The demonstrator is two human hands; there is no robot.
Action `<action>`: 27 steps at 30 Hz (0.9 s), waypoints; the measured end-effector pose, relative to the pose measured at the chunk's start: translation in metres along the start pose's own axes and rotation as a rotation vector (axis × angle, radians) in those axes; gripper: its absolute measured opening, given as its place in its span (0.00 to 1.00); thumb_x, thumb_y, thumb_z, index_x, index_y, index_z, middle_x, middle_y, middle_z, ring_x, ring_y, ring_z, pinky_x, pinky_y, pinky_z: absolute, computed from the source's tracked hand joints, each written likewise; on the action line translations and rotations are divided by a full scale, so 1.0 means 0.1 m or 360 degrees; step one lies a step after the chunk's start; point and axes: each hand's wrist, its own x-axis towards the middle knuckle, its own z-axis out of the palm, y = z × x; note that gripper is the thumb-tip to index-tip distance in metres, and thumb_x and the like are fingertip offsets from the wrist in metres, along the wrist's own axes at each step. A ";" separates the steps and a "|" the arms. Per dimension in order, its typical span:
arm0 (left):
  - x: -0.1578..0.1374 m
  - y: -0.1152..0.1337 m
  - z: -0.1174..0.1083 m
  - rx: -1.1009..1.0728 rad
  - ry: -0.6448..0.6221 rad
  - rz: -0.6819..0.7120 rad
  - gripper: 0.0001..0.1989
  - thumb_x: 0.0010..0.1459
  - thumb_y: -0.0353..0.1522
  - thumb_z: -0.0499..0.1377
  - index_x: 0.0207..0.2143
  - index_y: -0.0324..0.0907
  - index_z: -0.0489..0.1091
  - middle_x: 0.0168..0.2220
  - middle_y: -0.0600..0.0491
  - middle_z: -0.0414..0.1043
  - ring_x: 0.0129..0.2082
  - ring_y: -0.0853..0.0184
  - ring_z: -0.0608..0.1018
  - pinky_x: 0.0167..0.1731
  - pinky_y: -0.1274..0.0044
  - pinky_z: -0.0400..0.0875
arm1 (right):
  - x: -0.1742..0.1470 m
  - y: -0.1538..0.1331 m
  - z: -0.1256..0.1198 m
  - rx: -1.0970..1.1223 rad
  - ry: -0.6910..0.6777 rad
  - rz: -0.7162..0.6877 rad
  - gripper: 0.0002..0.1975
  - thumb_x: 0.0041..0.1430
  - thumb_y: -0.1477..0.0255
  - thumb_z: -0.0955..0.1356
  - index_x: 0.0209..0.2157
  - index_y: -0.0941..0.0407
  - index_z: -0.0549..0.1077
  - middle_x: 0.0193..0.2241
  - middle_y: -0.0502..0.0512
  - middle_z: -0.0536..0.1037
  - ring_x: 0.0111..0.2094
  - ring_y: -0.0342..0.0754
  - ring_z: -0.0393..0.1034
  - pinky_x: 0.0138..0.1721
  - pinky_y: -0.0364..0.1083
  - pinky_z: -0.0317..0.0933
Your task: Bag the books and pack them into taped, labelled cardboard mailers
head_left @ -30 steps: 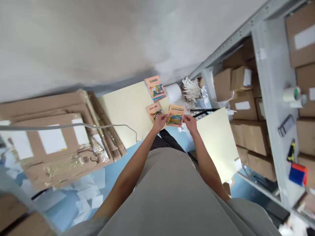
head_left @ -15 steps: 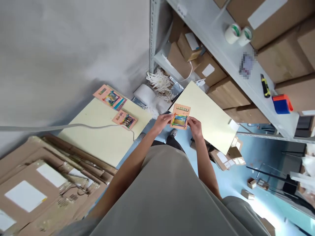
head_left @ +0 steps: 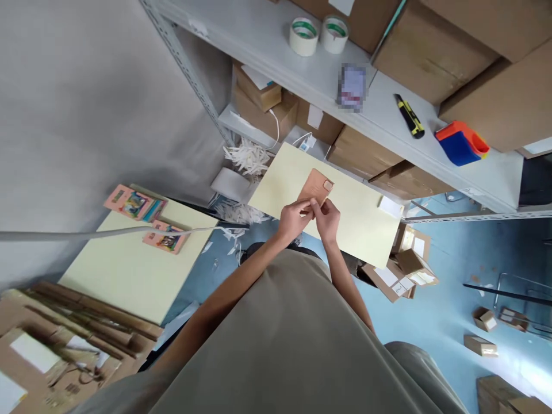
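Over the pale yellow table in front of me, a thin orange booklet or card is held tilted, its plainer side up with a small pale square near one corner. My left hand is closed on its near edge. Beside it, my right hand pinches the same edge, thumb and fingers together, close to touching the left. What lies between the fingertips is partly hidden. On the left table, orange picture booklets lie in a larger pile and a smaller pile.
The yellow table stands by a metal shelf bearing tape rolls, a utility knife and a red-blue tape dispenser. A white cable crosses above the left table. Shredded paper and cardboard boxes lie around.
The orange booklet or card has been turned from its picture side to its plainer side. My hands have come together at its near edge. My view has swung to the right.
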 end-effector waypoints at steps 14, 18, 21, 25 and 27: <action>0.67 0.10 0.37 -0.0309 -0.0164 -0.0450 0.40 0.48 0.68 0.76 0.43 0.42 0.90 0.44 0.46 0.90 0.48 0.50 0.89 0.54 0.62 0.87 | 0.53 0.16 -1.10 0.0418 -0.0169 0.0123 0.34 0.59 0.37 0.79 0.48 0.53 0.87 0.41 0.57 0.91 0.45 0.59 0.85 0.45 0.53 0.81; 0.75 0.11 0.46 -0.0194 -0.0147 -0.0376 0.35 0.54 0.64 0.75 0.42 0.43 0.90 0.42 0.48 0.90 0.49 0.50 0.90 0.51 0.65 0.87 | 0.62 0.27 -1.16 0.0312 -0.0100 0.0117 0.35 0.62 0.36 0.76 0.50 0.54 0.87 0.43 0.59 0.91 0.48 0.60 0.86 0.48 0.54 0.82; 0.80 0.11 0.50 -0.0077 -0.0073 -0.0291 0.28 0.61 0.58 0.73 0.41 0.43 0.90 0.42 0.51 0.91 0.50 0.51 0.90 0.48 0.68 0.86 | 0.66 0.32 -1.21 0.0163 0.0144 0.0026 0.35 0.65 0.38 0.75 0.56 0.54 0.86 0.55 0.64 0.90 0.60 0.63 0.84 0.59 0.58 0.80; 0.77 0.13 0.64 0.0053 0.0062 -0.0237 0.18 0.67 0.47 0.70 0.47 0.43 0.90 0.46 0.51 0.91 0.48 0.53 0.90 0.48 0.69 0.86 | 0.64 0.26 -1.10 0.0166 0.0192 0.0032 0.34 0.65 0.41 0.76 0.57 0.54 0.85 0.61 0.67 0.87 0.63 0.64 0.83 0.65 0.61 0.78; 0.72 0.14 0.76 0.0113 0.0051 -0.0201 0.16 0.68 0.44 0.70 0.50 0.45 0.90 0.48 0.51 0.91 0.47 0.53 0.91 0.51 0.67 0.87 | 0.61 0.20 -0.99 0.0241 0.0027 0.0040 0.34 0.65 0.40 0.76 0.56 0.53 0.86 0.59 0.65 0.88 0.61 0.63 0.84 0.63 0.58 0.79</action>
